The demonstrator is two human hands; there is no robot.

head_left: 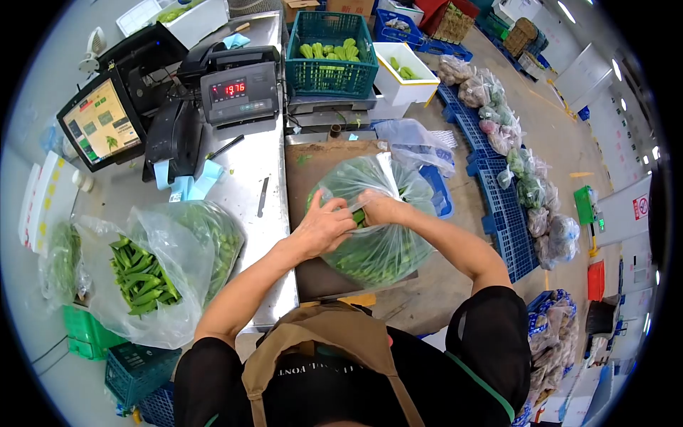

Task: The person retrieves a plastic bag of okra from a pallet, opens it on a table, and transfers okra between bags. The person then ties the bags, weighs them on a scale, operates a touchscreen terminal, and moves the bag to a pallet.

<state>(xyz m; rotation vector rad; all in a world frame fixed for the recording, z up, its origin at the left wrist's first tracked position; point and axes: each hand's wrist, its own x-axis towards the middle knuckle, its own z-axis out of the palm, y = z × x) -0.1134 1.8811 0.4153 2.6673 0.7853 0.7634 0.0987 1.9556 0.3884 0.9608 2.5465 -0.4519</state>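
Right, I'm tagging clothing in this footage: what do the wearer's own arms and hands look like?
Both the left hand and right hand are ungloved, the forearms bare. The black sleeves end near the elbows; thin green trim shows by the right one.

Right hand (381, 209): fingertips concealed at the gathered plastic of the near bag (373, 256); exact hold cannot be determined. Left hand (327, 225): some fingertips likewise out of sight. Bag contents: green, individual pieces obscured by film. Screen (102, 121), far left: small lettering illegible. Bundles (532, 191) along the right: several contents indistinct through plastic. White box (203, 27), far left: cut by the top edge. Apron (348, 326): lower portion cut by the bottom edge.
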